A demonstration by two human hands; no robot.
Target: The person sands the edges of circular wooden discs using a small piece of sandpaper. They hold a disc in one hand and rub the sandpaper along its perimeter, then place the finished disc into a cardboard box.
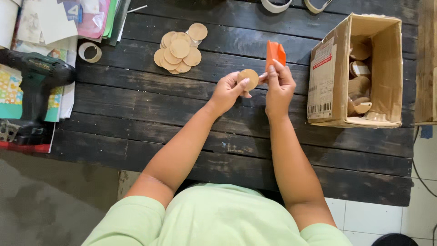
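- Two hands up over the dark plank table (136, 105), close together, almost touching at the fingertips.
- My left hand (227, 92) is pinching a small round flat wooden disc (249, 78), light tan; thumb on its face, the other fingers curled behind it, so the face points up at me.
- My right hand (279, 86) is closed around a folded orange piece of sandpaper (275, 53). It sticks up past my fingertips, away from me, and its lower end sits just beside the disc's edge. Can't tell if it's actually touching the disc.
- Beyond my left hand and off to its outer side there's a loose heap of the same tan wooden discs (178, 51), overlapping each other on the planks.
- Just outside my right hand sits an open brown cardboard box (327, 82) tipped on its side, with more round wooden pieces (359, 86) stacked inside.
- Way out past my left hand, at the table's edge: a dark green cordless drill (36, 75) lying on colourful printed paper sheets (13, 91), and a small ring of pale tape (89, 52) near them.
- Far side of the table, beyond my right hand, two more pale tape rolls (296, 5), cut off by the frame.
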